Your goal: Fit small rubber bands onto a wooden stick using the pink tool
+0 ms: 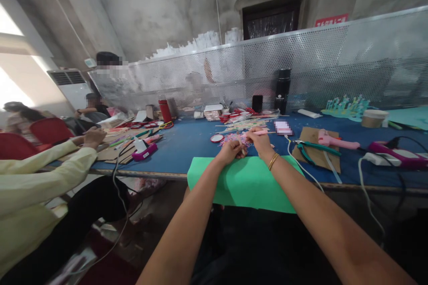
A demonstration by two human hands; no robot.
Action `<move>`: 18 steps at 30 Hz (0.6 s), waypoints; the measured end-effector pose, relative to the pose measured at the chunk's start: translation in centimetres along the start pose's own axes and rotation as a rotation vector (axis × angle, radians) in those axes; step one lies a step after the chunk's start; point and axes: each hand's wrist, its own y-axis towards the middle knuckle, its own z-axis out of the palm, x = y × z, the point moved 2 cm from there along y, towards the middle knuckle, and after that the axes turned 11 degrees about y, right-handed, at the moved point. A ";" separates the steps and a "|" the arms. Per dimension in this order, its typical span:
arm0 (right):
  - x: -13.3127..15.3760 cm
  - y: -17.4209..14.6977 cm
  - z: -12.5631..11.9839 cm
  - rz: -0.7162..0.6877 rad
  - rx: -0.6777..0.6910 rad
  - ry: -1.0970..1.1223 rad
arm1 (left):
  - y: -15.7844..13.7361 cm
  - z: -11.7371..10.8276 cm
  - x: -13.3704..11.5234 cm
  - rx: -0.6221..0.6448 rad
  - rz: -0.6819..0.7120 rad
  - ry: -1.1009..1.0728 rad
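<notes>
My right hand (pixel 260 141), with a gold bracelet at the wrist, is closed around a slim pink pen-like tool (pixel 262 132). Close beside it, at the front of the blue table, my left hand (pixel 231 151) has its fingers pinched together; whatever is in them is too small and hidden to make out. The tool's tip points toward the left fingers. Just beyond both hands lies a tangled pile of pink and purple thin strips (pixel 223 140). A green sheet (pixel 247 182) hangs over the table edge beneath my wrists.
Right of me, teal-handled pliers (pixel 317 146) and a pink glue gun (pixel 337 140) rest on cardboard (pixel 309 136). A white cable (pixel 296 156) drops past the edge. A round white lid (pixel 217 138) and a black bottle (pixel 282 91) stand beyond. At left works a person in yellow sleeves (pixel 63 173).
</notes>
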 end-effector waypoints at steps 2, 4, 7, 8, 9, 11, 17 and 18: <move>-0.1 0.0 0.0 -0.003 0.032 -0.014 | 0.0 0.0 0.0 0.005 0.004 -0.003; -0.1 0.1 0.0 -0.004 0.021 -0.018 | 0.0 0.0 0.0 0.005 0.003 -0.003; 0.0 0.0 -0.1 -0.008 -0.028 -0.005 | 0.0 0.0 0.0 0.002 -0.004 -0.004; 0.0 0.0 -0.1 -0.010 -0.025 -0.002 | 0.0 0.0 0.0 0.001 -0.006 -0.005; 0.0 -0.1 -0.1 -0.012 -0.009 0.000 | 0.0 0.0 0.0 0.000 -0.007 -0.005; 0.0 -0.1 0.1 -0.012 0.039 -0.003 | 0.0 0.0 0.0 0.003 -0.004 -0.003; 0.0 0.0 -0.1 0.005 -0.023 -0.007 | 0.0 0.0 -0.1 0.002 0.000 -0.012; 0.1 0.0 -0.1 0.007 -0.031 0.000 | 0.0 0.0 -0.1 0.001 0.002 -0.015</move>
